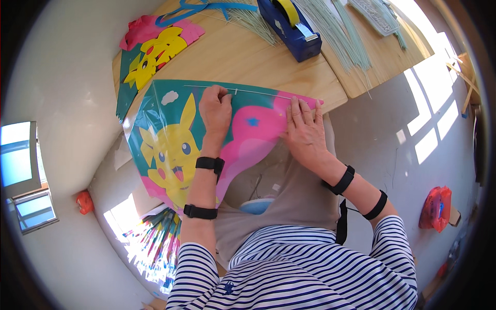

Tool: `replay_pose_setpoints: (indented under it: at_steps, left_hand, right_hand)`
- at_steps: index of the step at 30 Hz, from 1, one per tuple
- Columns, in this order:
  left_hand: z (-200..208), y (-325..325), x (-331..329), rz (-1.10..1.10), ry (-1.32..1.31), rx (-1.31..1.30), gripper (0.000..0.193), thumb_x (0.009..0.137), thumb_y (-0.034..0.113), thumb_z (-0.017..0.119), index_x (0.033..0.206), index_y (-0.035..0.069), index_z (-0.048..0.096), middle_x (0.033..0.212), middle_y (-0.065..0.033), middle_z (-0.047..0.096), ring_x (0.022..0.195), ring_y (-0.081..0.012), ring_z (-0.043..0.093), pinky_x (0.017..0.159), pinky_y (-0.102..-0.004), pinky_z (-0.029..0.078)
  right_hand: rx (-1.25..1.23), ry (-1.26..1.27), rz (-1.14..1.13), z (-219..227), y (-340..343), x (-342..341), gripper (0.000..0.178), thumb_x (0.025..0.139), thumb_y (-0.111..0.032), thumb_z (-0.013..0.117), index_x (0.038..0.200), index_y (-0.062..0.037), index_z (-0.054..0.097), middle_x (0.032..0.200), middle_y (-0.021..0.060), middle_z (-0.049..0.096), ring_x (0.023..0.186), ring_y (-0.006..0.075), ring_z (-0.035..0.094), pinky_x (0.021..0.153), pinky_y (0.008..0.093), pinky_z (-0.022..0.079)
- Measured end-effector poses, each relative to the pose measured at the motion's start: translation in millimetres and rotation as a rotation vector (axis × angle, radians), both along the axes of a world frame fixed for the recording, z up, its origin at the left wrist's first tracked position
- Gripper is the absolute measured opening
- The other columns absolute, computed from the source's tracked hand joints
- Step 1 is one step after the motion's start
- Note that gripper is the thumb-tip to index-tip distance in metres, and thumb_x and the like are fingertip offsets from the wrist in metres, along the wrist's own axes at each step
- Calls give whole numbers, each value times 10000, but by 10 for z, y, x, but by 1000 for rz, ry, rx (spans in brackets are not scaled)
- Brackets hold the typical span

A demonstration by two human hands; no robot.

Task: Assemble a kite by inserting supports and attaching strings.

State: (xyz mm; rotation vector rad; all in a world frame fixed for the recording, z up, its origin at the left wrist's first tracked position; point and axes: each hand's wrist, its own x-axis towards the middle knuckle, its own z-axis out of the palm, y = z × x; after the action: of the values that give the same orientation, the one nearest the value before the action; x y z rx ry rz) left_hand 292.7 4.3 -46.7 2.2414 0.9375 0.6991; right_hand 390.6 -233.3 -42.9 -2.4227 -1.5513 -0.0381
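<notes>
A plastic kite sail (pixel 248 129) in green and pink, printed with a yellow cartoon figure, lies partly on the table and hangs over its front edge toward my lap. Along its far edge runs a thin white rod (pixel 263 93), with a small whitish tab (pixel 236 91) across it. My left hand (pixel 215 106) is closed over the rod, left of the tab; its fingertips are hidden, so what they hold does not show. With fingers stretched out, my right hand (pixel 306 129) presses flat on the sail's pink right corner, by the rod's right end.
Behind the sail stands a blue tape dispenser (pixel 297 31) with yellow tape. Bundles of thin rods (pixel 336 31) and a clear tray (pixel 374 15) lie at the back right. Cut yellow figure pieces (pixel 155 51) lie back left. Folded colourful sheets (pixel 155 248) sit low at left.
</notes>
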Motion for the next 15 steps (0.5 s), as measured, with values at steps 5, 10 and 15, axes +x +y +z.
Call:
replay_pose_setpoints:
  at_steps: [5,10,15]
  left_hand:
    - [-59,40,19,7,25,146,118,790,16,715,903,8,684,875,-126,634,750,-244,631,693,-349,514]
    - [-92,48,38,2,-11,179,128,786,18,717,911,15,692,872,-119,630,746,-249,623,692,-355,510]
    - [-79,66,33,6,-3,180,127,787,21,721,912,21,699,882,-116,630,753,-250,627,695,-358,510]
  right_hand:
    - [8,-14,6,-46,-11,3,701,852,-343,697,1359,109,523,1498,262,405,1396,388,382,1182,635,203]
    - [7,-3,10,-46,-6,-4,695,864,-326,691,1375,109,510,1506,264,395,1391,391,391,1182,633,207]
    - [9,-1,19,-17,4,-12,691,866,-319,691,1372,114,506,1506,266,394,1388,395,395,1177,635,216]
